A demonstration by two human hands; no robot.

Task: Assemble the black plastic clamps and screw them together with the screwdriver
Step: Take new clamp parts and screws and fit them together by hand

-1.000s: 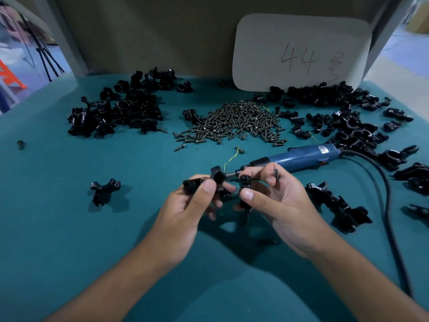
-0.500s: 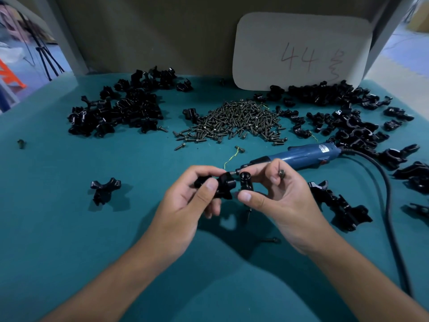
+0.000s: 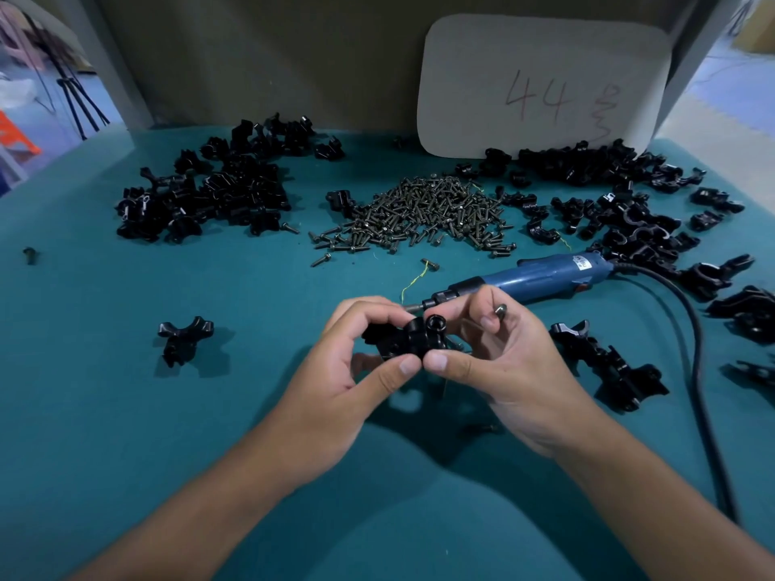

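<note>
Two black plastic clamp pieces (image 3: 409, 339) are pressed together above the teal table, near its middle. My left hand (image 3: 352, 371) grips the left piece with thumb and curled fingers. My right hand (image 3: 499, 362) pinches the right piece with its thumb and also holds a screw (image 3: 500, 310) between two fingers. The blue electric screwdriver (image 3: 541, 276) lies on the table just behind my hands, tip pointing left. A heap of dark screws (image 3: 423, 213) lies farther back in the centre.
Piles of black clamp parts lie at the back left (image 3: 209, 190) and back right (image 3: 620, 203). A single clamp (image 3: 182, 337) sits at left, assembled ones (image 3: 608, 366) at right. The screwdriver's black cord (image 3: 698, 371) runs down the right side. A white card (image 3: 541, 86) leans on the back wall.
My hands have brought the two clamp pieces together; they were apart a second ago and now sit joined between both thumbs.
</note>
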